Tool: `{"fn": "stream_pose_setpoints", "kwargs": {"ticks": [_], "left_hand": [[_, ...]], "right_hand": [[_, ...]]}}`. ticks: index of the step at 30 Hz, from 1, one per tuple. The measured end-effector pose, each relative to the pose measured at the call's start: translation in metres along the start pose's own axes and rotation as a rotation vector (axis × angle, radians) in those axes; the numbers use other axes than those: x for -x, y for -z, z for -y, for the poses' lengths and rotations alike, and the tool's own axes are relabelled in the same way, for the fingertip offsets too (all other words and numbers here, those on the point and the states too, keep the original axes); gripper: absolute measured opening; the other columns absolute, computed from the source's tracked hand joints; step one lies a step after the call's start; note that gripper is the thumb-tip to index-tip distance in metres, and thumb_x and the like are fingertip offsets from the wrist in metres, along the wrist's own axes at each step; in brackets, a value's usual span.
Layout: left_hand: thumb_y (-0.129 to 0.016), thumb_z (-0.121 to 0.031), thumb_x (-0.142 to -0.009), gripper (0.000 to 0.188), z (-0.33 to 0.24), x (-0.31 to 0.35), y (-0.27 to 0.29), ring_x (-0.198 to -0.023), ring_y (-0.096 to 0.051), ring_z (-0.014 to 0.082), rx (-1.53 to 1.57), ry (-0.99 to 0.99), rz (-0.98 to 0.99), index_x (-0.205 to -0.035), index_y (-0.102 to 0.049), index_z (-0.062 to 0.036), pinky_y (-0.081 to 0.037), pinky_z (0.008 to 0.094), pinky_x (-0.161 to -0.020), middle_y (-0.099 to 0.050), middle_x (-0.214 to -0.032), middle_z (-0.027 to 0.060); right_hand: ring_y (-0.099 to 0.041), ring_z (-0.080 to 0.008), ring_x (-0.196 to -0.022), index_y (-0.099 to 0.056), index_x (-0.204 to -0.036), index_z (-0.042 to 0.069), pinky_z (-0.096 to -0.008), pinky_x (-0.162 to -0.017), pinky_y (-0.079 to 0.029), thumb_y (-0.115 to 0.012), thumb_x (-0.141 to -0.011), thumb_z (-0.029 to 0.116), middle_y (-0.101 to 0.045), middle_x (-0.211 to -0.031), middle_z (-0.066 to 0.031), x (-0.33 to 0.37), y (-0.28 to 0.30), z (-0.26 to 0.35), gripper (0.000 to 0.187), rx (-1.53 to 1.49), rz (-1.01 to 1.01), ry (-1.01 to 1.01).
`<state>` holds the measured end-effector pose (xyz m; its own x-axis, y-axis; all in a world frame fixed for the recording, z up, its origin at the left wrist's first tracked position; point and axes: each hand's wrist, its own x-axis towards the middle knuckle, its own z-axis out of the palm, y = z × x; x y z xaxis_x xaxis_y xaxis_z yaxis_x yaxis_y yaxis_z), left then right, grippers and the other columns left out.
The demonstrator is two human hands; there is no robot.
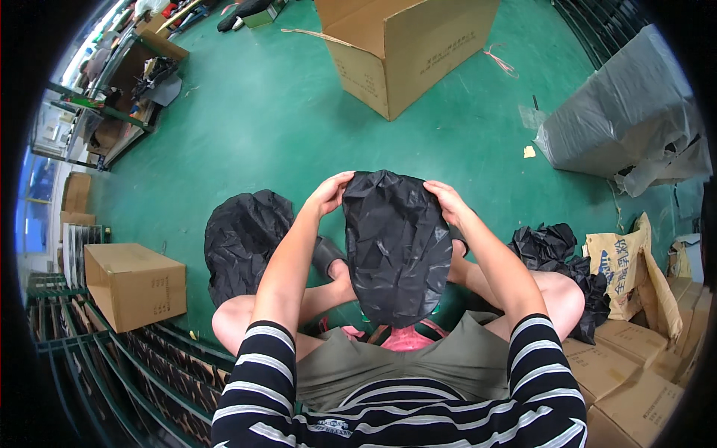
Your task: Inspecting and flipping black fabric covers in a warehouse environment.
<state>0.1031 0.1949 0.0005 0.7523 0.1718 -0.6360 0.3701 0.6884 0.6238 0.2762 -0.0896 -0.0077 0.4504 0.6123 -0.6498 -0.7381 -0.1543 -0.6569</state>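
Both hands on a black crinkled cover, up front between our knees.
Our left hand grips its upper left edge, our right hand its upper right; fingertips partly hidden, so we can't tell how tight. We see a second black cover on the green floor by our left knee, more black material past the right, and a big open carton ahead.

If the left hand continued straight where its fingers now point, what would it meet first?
The left hand would likely meet the black cover first, which it seems to hold at the upper left edge, though depth is unclear.
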Motion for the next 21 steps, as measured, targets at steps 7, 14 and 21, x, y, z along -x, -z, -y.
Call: {"fn": "stream_pose_setpoints", "kwargs": {"ticks": [7, 14, 21], "left_hand": [[-0.058, -0.034, -0.097, 0.04, 0.044, -0.03, 0.019, -0.057, -0.044, 0.0093, -0.029, 0.001, -0.51, -0.127, -0.056, -0.0081, -0.036, 0.0289, -0.048, -0.055, -0.081, -0.0006], [-0.061, -0.055, -0.092, 0.048, 0.082, 0.036, 0.024, -0.072, -0.049, 0.0112, -0.357, 0.01, -0.618, -0.111, -0.061, -0.0117, -0.039, 0.0263, -0.058, -0.057, -0.092, -0.0006], [-0.059, -0.033, -0.098, 0.027, 0.123, 0.051, 0.034, -0.051, -0.045, 0.0096, -0.161, -0.131, -0.548, -0.096, -0.064, -0.0068, -0.038, 0.0275, -0.046, -0.054, -0.067, -0.0017]], "right_hand": [[-0.062, -0.0195, -0.103, -0.066, -0.119, 0.001, -0.0342, -0.089, -0.049, -0.063, -0.095, 0.029, -0.068, -0.115, -0.0099, -0.036, 0.021, -0.041, 0.037, 0.384, -0.274, 0.051], [-0.063, -0.0265, -0.108, -0.065, -0.121, 0.001, -0.0373, -0.092, -0.047, -0.059, -0.093, 0.04, -0.067, -0.117, -0.015, -0.003, 0.031, -0.054, 0.048, 0.524, -0.461, 0.089], [-0.068, -0.0283, -0.097, -0.07, -0.102, -0.001, -0.0383, -0.086, -0.049, -0.063, -0.091, 0.04, -0.071, -0.1, -0.0191, 0.023, 0.061, -0.104, 0.043, 0.65, -0.57, 0.129]]}}
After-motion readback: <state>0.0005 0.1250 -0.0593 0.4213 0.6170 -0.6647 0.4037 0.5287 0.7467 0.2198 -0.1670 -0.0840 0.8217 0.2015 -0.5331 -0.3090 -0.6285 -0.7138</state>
